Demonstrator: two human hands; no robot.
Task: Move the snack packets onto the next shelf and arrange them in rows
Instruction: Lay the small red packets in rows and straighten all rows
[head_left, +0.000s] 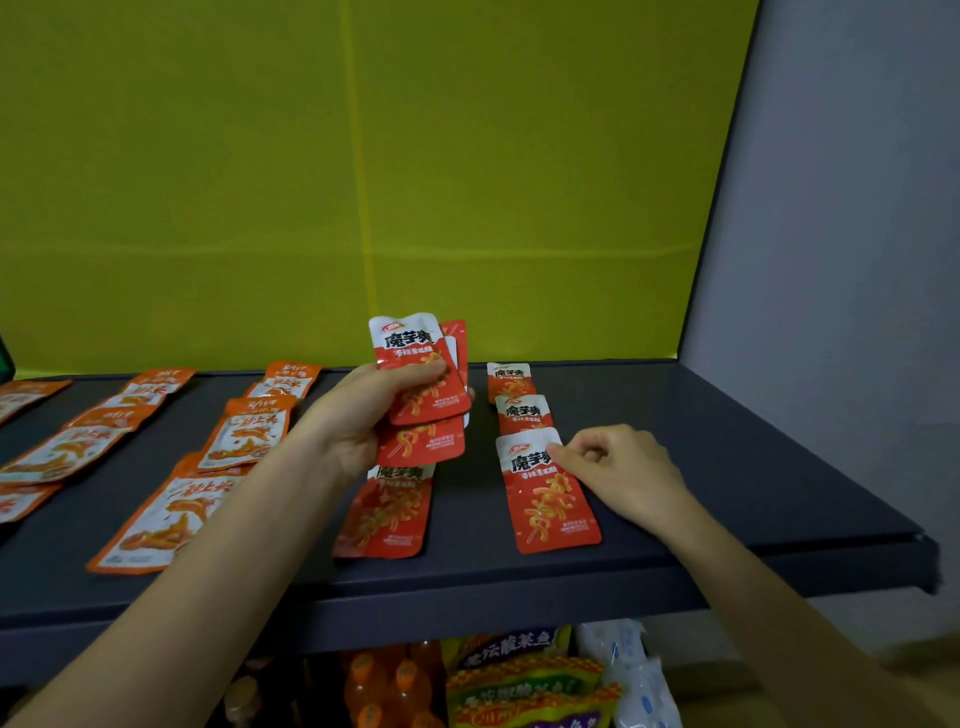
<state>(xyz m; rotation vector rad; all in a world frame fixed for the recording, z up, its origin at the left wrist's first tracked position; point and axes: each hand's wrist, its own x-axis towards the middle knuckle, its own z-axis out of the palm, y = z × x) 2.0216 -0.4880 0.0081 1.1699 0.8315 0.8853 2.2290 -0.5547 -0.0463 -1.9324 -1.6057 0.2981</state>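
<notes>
Dark shelf (727, 467), red snack packets in rows, 2 hands at work.
Below: bottles (384, 686), yellow bags (519, 675). On the shelf: front packet (550, 509) lies flat, and the curled right hand (623, 473) pinches its top corner. 2 rear packets (524, 413) line up behind it. To the left lies 1 loose packet (387, 514). Above it, the left hand (363, 415) grips several fanned packets (421, 379) upright. Orange packets (171, 514) lie far left. A green panel (363, 156) stands behind.

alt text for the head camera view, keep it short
A person's left hand holds a fan of red snack packets over a dark shelf, while the right hand pinches the top corner of the front packet in a row of three. Orange packets lie in rows to the left.
</notes>
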